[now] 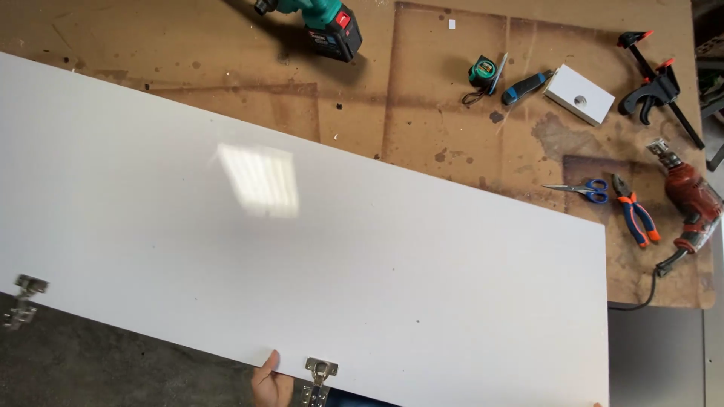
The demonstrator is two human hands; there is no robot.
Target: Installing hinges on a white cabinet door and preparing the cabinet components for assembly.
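A large white panel (317,226) lies slanted across the brown workbench (452,128), and its near edge hangs over the bench's front. Two metal hinges sit on that near edge, one at the middle (321,371) and one at the far left (29,288). My left hand (268,380) grips the near edge just left of the middle hinge, with the thumb on top of the panel. Only a tiny sliver of what may be my right hand (598,405) shows at the panel's near right corner, too little to tell its grip.
A teal cordless drill (320,21) lies at the back. On the right are a tape measure (483,72), a blue-handled knife (526,87), a white block with a hole (579,94), a black clamp (658,87), scissors (587,189), pliers (638,218) and a red corded drill (692,205).
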